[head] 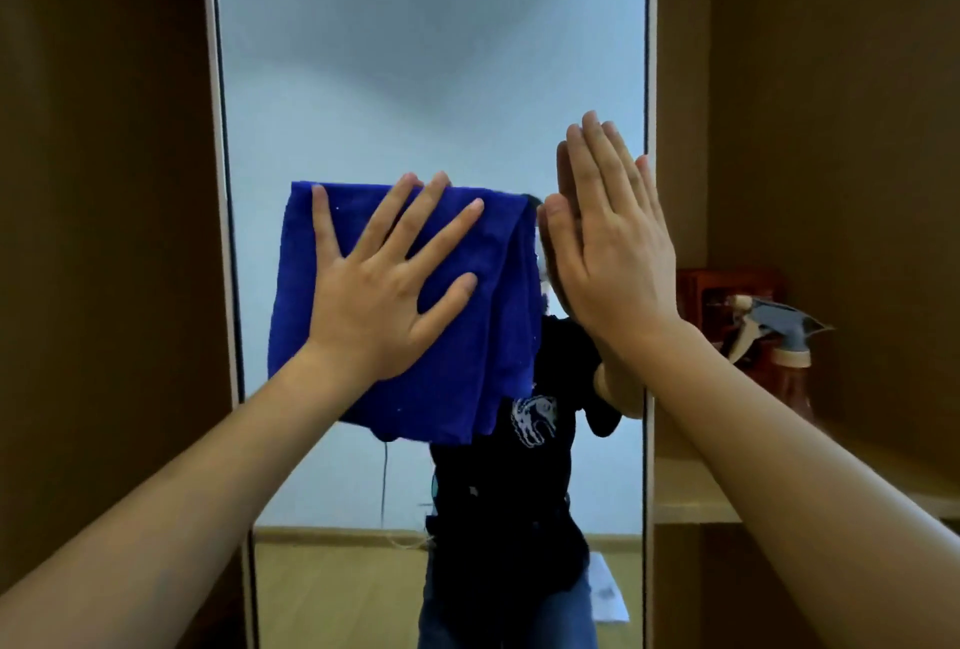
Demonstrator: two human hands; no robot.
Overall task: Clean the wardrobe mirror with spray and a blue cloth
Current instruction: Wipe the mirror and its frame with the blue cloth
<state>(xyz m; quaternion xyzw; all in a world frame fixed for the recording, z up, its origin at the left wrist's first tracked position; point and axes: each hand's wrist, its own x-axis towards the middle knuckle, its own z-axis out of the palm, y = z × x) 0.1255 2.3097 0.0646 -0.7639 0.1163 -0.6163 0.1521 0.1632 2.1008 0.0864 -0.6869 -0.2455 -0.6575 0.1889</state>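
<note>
The left hand (382, 284) lies flat with fingers spread wide, pressing the blue cloth (415, 315) against the mirror (415, 76) a little left of its middle. The cloth hangs folded, its lower edge drooping below the palm. The right hand (605, 243) is flat too, fingers straight and close together, its palm against the glass near the mirror's right edge, holding nothing. To the right, on a wardrobe shelf (691, 503), stands the spray bottle (779, 352), set aside and well apart from both hands. Judging by that, spraying looks done and wiping is under way. The glass above and below the cloth shows no clear streaks or droplets, so I cannot tell how much remains.
</note>
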